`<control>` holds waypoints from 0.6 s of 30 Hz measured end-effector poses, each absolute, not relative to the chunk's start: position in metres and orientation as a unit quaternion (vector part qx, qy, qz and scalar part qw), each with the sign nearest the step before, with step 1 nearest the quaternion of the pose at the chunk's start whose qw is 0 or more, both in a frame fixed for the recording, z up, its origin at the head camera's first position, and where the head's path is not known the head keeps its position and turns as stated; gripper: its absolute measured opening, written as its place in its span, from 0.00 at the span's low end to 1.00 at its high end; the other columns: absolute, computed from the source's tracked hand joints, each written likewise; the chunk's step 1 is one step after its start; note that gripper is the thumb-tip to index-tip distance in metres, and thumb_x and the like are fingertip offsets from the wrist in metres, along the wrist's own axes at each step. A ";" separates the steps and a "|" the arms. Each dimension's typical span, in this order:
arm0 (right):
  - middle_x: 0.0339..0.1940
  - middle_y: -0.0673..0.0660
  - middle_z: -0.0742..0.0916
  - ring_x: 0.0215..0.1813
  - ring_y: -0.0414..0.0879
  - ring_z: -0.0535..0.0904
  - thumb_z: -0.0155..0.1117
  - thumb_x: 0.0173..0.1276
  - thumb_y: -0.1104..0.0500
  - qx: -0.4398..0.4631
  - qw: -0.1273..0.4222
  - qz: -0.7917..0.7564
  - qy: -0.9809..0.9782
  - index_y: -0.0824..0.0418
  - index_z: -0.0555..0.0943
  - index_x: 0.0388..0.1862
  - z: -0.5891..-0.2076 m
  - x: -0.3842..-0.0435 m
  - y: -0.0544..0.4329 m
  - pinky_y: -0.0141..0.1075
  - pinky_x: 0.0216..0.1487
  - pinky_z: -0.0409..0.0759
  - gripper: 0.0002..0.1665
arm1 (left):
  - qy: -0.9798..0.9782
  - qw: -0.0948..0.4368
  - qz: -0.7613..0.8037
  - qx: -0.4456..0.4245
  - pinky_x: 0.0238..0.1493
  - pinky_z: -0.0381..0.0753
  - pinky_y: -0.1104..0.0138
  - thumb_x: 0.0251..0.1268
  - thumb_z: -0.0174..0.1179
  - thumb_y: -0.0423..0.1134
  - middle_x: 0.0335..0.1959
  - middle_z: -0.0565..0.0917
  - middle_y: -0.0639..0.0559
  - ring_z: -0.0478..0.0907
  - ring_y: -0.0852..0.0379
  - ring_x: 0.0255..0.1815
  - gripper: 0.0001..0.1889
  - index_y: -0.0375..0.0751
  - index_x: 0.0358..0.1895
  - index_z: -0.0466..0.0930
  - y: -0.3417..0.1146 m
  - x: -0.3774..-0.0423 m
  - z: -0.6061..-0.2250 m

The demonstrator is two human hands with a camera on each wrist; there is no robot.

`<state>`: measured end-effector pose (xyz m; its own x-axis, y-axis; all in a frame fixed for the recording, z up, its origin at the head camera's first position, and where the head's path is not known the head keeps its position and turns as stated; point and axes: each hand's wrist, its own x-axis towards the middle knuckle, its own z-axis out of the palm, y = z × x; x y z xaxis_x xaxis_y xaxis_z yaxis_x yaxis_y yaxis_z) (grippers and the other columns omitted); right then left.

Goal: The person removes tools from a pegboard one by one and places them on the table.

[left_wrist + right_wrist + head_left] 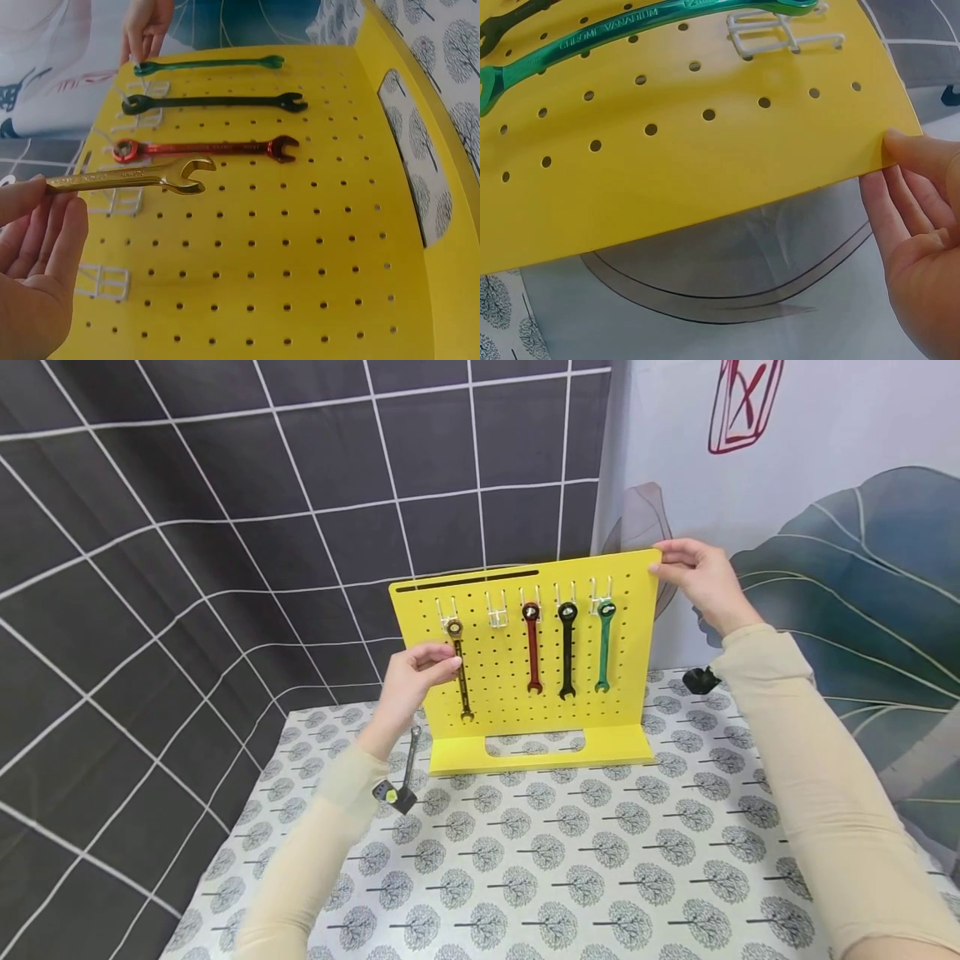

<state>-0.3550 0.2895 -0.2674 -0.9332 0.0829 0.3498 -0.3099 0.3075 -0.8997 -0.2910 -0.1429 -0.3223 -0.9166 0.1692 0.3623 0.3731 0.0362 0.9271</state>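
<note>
A gold combination wrench [127, 178] is pinched between the thumb and fingers of my left hand [416, 681]. In the head view its ring end lies over the leftmost white hook [447, 620]; whether it bears on the hook I cannot tell. My right hand [701, 578] grips the upper right corner of the yellow pegboard [705, 172], thumb on the front face. Red [533, 652], black [567, 652] and green wrenches [604, 647] hang from hooks on the board. The second white hook [497, 614] from the left holds nothing.
The pegboard stands on a yellow base [540, 758] upon a tree-patterned tablecloth [525, 877]. A grey wrench [412, 756] lies on the cloth, left of the base, partly hidden by the left wrist camera [397, 797]. A dark tiled curtain [315, 510] rises behind.
</note>
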 end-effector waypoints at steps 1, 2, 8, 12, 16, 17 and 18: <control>0.44 0.41 0.85 0.47 0.35 0.81 0.71 0.69 0.57 0.072 0.169 0.584 -0.791 0.56 0.80 0.62 -0.268 -0.355 0.290 0.19 0.48 0.76 0.23 | -0.718 0.076 -0.666 -0.186 0.50 0.87 0.60 0.65 0.67 0.29 0.38 0.86 0.48 0.86 0.56 0.39 0.14 0.24 0.50 0.80 -0.147 -0.290 -0.322; 0.43 0.41 0.85 0.47 0.35 0.81 0.71 0.69 0.58 0.072 0.169 0.583 -0.791 0.56 0.80 0.62 -0.268 -0.355 0.290 0.19 0.48 0.76 0.23 | -0.721 0.077 -0.664 -0.182 0.50 0.87 0.61 0.65 0.67 0.29 0.38 0.86 0.48 0.86 0.57 0.39 0.14 0.24 0.50 0.80 -0.151 -0.288 -0.322; 0.44 0.41 0.85 0.47 0.35 0.81 0.70 0.69 0.58 0.073 0.174 0.580 -0.792 0.56 0.80 0.62 -0.269 -0.354 0.290 0.19 0.48 0.76 0.22 | -0.739 0.084 -0.647 -0.169 0.49 0.87 0.59 0.65 0.67 0.29 0.37 0.87 0.51 0.86 0.57 0.38 0.14 0.24 0.50 0.80 -0.175 -0.278 -0.321; 0.44 0.41 0.85 0.47 0.35 0.81 0.70 0.70 0.58 0.076 0.175 0.580 -0.792 0.56 0.80 0.62 -0.268 -0.355 0.289 0.19 0.48 0.77 0.23 | -0.754 0.094 -0.632 -0.154 0.49 0.87 0.58 0.65 0.67 0.30 0.36 0.87 0.52 0.87 0.57 0.37 0.13 0.25 0.49 0.81 -0.192 -0.269 -0.321; 0.45 0.41 0.85 0.48 0.35 0.81 0.69 0.70 0.57 0.073 0.173 0.571 -0.799 0.56 0.79 0.63 -0.268 -0.356 0.288 0.20 0.50 0.76 0.23 | -0.761 0.101 -0.625 -0.142 0.48 0.88 0.63 0.65 0.67 0.30 0.36 0.87 0.51 0.87 0.59 0.36 0.12 0.25 0.47 0.81 -0.208 -0.259 -0.325; 0.45 0.41 0.85 0.48 0.35 0.81 0.69 0.70 0.57 0.072 0.174 0.566 -0.802 0.56 0.79 0.63 -0.268 -0.356 0.288 0.21 0.50 0.76 0.23 | -0.762 0.104 -0.624 -0.140 0.47 0.88 0.64 0.65 0.67 0.30 0.36 0.88 0.51 0.87 0.60 0.36 0.12 0.26 0.47 0.81 -0.211 -0.258 -0.326; 0.45 0.41 0.85 0.48 0.35 0.80 0.69 0.70 0.56 0.070 0.174 0.564 -0.804 0.56 0.79 0.63 -0.268 -0.356 0.288 0.21 0.50 0.76 0.23 | -0.761 0.106 -0.625 -0.138 0.46 0.88 0.65 0.65 0.67 0.30 0.36 0.88 0.51 0.87 0.60 0.36 0.11 0.26 0.47 0.82 -0.214 -0.256 -0.326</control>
